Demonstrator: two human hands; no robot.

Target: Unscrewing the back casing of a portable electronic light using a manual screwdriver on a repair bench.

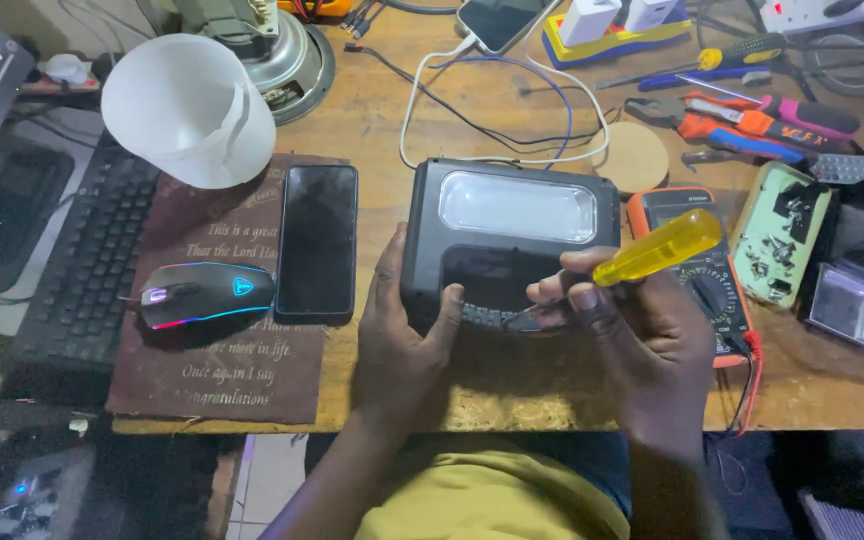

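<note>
Device: a black, boxy plastic lamp unit with a clear rectangular lens panel (508, 240) stands on the wooden workbench (372, 120), at the near edge in front of the person, between both hands
Handling: it looks like a rigid moulded shell, probably moderate in weight if a battery sits inside; the smooth casing could slip, and the clear lens looks like the part most open to scratches or cracks
Where to hold: the side walls and lower corners seem the safest grip, away from the lens
Long axis: it runs left to right across the bench; the lens face points up toward the camera, the lens edge away from the person, the ridged lower edge toward them
Left hand (402, 335): grasping the unit's near left corner, thumb laid across the lower front, steadying it
Right hand (642, 325): clenched round a screwdriver with a translucent yellow handle (658, 247), handle slanting up to the right, tip down at the ridged lower edge
Right of the unit: an orange-cased multimeter (712, 270), partly behind the right hand; a pale green circuit module (782, 230) further right
Left of the unit: a black smartphone lying face up (318, 240), then a black computer mouse with coloured lights (207, 294) on a brown printed mat (222, 350)
Behind: a white frosted plastic lamp shade (187, 110), white and black cables (492, 110), pliers with orange handles (727, 125)
</note>
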